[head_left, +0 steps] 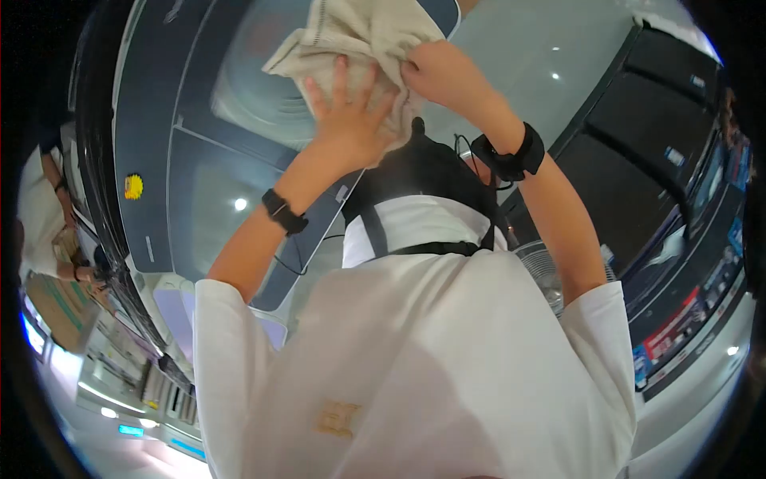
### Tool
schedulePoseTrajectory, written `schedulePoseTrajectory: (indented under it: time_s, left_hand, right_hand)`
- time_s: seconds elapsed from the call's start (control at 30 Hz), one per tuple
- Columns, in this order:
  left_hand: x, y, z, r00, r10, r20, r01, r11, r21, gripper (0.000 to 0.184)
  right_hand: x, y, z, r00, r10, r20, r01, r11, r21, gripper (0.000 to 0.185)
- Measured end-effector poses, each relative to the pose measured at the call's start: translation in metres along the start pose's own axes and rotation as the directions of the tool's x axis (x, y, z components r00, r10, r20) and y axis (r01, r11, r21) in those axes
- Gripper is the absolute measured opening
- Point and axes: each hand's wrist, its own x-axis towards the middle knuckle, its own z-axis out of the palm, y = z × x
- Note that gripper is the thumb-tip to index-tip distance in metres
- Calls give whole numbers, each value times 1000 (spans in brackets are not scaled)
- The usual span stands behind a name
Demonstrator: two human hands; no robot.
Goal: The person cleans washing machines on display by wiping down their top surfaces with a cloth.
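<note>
A cream cloth (351, 36) lies bunched over the top of a grey-blue appliance panel (203, 104), near its right edge. Spread across the lower part of the cloth is my left hand (349, 116), fingers apart and pressing on the fabric. My right hand (447, 76) is closed on the cloth's right side, with a fold of it at the fingers. Black bands circle both wrists. The lower edge of the cloth hangs down between the hands.
A yellow sticker (133, 187) is on the panel's left part. Dark boxes or panels (654, 96) stand at the right, above packaged goods (674, 327). A fan-like grille (542, 275) is beside my body. At the far left, another person's arm (56, 180) shows, perhaps a reflection.
</note>
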Motion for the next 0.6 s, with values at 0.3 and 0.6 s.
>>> schedulePoseTrajectory:
  time_s: [0.3,0.6]
  left_hand:
    - [8,-16,23,999,-13,-31,24,926,377,88]
    - [-58,-14,58,985,7,-174,31,977,213,80]
  right_hand:
    - [-13,2,22,984,54,-167,-44,997,62,31]
    - [-30,-33,31,973,-229,-26,223,964,-145,28]
